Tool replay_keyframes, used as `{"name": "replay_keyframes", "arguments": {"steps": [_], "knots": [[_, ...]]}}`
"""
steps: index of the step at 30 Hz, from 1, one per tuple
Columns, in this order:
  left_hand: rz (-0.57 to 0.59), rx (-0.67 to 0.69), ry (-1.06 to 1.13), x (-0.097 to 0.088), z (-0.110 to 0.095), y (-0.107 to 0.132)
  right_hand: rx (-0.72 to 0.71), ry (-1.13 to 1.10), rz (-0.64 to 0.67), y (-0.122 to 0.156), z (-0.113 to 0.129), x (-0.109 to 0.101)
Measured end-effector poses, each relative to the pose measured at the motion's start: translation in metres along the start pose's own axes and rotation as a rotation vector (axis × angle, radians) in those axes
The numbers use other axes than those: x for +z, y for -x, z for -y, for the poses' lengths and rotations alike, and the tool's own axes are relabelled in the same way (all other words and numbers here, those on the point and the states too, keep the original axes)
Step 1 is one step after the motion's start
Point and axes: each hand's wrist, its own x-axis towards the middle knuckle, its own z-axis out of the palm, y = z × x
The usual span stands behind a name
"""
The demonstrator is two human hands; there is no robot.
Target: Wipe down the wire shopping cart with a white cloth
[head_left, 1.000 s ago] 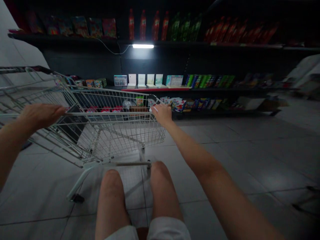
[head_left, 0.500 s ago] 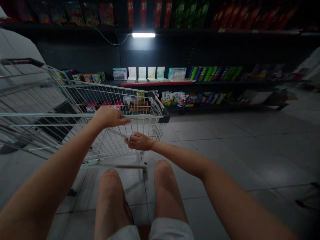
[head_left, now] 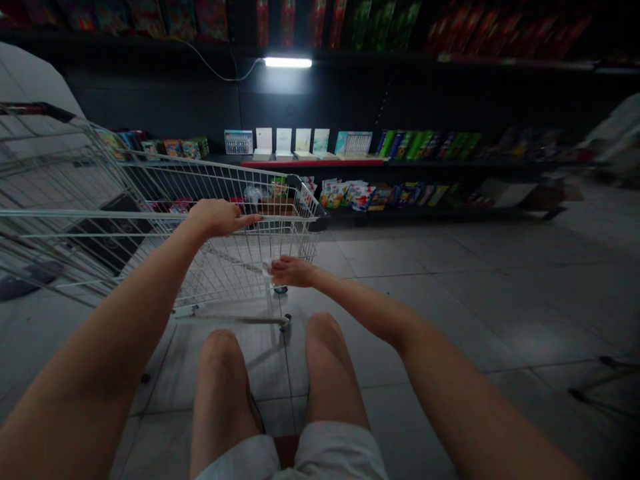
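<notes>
Wire shopping cart (head_left: pixel 235 283) right in front of the person, over a tile floor (head_left: pixel 400 267). So what are the hands up to?

Left hand (head_left: pixel 217 217) is lying open across the top rail (head_left: pixel 125 214), fingers stretched out, not really wrapped around it from what I can see.

And the other one?

Right hand (head_left: pixel 293 271) sits lower, closer to the knees (head_left: pixel 223 363), fingers loosely curled by the wire side of the basket, with a small pale scrap (head_left: pixel 267 268) right at the fingertips. Can't tell if it's gripping that, the wire, or nothing.

Anything in the basket?

Just past the left hand's fingertips there's a clear bag (head_left: pixel 253 195), a brown box (head_left: pixel 275 208) and a green-labelled pack (head_left: pixel 278 188). Farther off to the right of that hand, snack bags (head_left: pixel 345 195) sit on a low shelf (head_left: pixel 450 215), with a tube light (head_left: pixel 287 62) glowing above.
</notes>
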Motion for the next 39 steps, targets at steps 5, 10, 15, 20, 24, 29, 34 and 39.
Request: {"name": "replay_keyframes", "arguments": {"steps": [5,10,15,20,24,29,34,39], "knots": [[-0.026,0.010,-0.050,0.004,0.004,0.001,0.478,-0.320,0.099,0.010,-0.007,0.017],[-0.044,-0.002,-0.069,0.005,0.005,0.001,0.694,-0.472,0.278,-0.003,0.068,0.040],[-0.043,0.005,-0.074,0.001,0.006,0.005,0.358,-0.621,0.347,0.009,0.106,0.043],[-0.016,0.017,-0.068,-0.003,0.007,0.013,0.208,-0.586,0.326,0.041,0.068,0.015],[-0.012,0.016,-0.075,-0.004,0.006,0.020,0.391,-0.573,0.361,0.059,0.027,-0.010],[0.007,0.005,-0.067,-0.004,0.002,0.029,0.902,-0.548,0.346,0.063,0.032,-0.019],[0.001,0.007,-0.055,-0.002,0.001,0.034,1.542,-0.655,0.197,0.048,0.115,-0.006],[0.009,0.022,-0.062,-0.005,0.001,0.038,1.833,-0.653,0.138,0.026,0.165,-0.001]]}}
